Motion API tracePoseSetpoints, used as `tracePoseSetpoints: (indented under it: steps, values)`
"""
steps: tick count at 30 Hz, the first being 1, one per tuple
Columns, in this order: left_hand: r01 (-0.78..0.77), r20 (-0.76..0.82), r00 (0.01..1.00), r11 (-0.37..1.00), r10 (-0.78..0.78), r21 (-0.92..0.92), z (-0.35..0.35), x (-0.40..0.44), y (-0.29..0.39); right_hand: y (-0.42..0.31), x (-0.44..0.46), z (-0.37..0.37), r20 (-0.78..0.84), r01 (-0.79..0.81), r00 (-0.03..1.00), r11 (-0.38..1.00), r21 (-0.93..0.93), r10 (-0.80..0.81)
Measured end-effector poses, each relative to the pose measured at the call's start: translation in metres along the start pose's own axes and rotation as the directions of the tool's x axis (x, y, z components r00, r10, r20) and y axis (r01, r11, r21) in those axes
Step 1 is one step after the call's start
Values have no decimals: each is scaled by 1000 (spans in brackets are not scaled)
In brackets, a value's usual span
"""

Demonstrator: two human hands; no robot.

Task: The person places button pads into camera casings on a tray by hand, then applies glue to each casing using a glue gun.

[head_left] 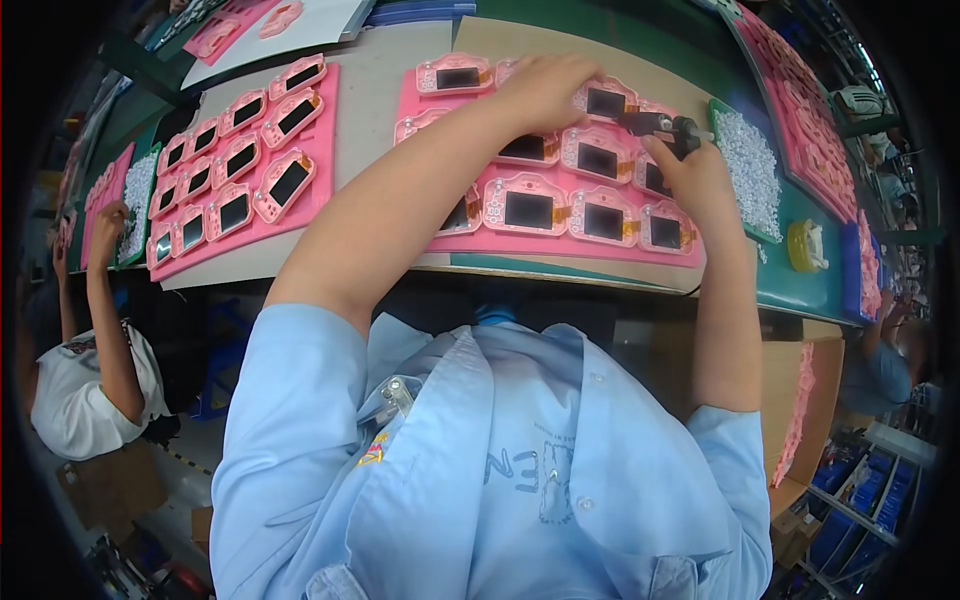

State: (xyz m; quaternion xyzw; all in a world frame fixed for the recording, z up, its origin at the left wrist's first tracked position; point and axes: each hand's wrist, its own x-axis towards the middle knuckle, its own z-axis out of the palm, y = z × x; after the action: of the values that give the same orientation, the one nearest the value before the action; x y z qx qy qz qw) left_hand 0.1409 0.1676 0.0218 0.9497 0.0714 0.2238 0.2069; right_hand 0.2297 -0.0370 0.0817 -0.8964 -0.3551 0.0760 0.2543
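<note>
My left hand [548, 92] reaches over the back row of a pink board [470, 242], fingers curled down at the edge of a pink handheld game console [606, 103] with a dark screen. Part of its grip is hidden. My right hand [690, 172] is closed around a black cylindrical hand tool [655, 123] held sideways just above the consoles on the right. The tool's exact kind is unclear. Several more open pink consoles, such as one in the front row [527, 208], lie in rows on the board, with orange ribbon strips beside their screens.
A green tray of small white pieces [748, 165] lies on the right, near a yellow container [806, 245]. Another pink board of consoles [322, 170] is on the left. At far left, a co-worker's hand [108, 228] is over another tray. A cardboard box [815, 410] stands below right.
</note>
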Motion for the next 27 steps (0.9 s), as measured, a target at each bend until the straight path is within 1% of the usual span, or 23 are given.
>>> tracePoseSetpoints:
  steps: [3,6,9,12,14,16,18,19,22,25,27]
  values:
    - [-3,-7,1000,1000,3,-2,0,0,-1,-4,-1,-5,6,-85,996,996,-10,85]
    - [0,7,1000,1000,0,-11,1,0,-1,-2,2,0,-20,-30,999,991,-130,28]
    - [6,7,1000,1000,-6,-14,2,0,-2,-23,-9,-1,-83,88,990,965,-247,-112]
    - [23,23,999,999,-22,-23,1,0,0,-21,-2,-1,-31,65,997,988,-140,-69]
    - [23,28,999,1000,-23,-7,-1,1,-1,-14,0,-6,-47,-16,999,991,136,22]
    - [5,24,1000,1000,-5,28,-1,1,1,3,2,-13,-15,-92,994,915,393,107]
    - [-40,88,996,993,30,111,-5,3,1,25,2,-18,60,-168,984,772,613,166]
    - [-66,120,992,986,47,153,-5,6,2,30,-1,-19,-6,-81,993,738,670,115]
    - [-126,136,985,981,106,150,2,22,8,36,-11,-28,-69,-67,985,715,696,159]
    - [-68,252,964,995,83,-66,15,43,27,47,-13,-33,-87,-47,986,749,661,139]
    - [-58,245,968,998,63,-25,26,51,40,51,-15,-36,-86,-50,987,766,641,137]
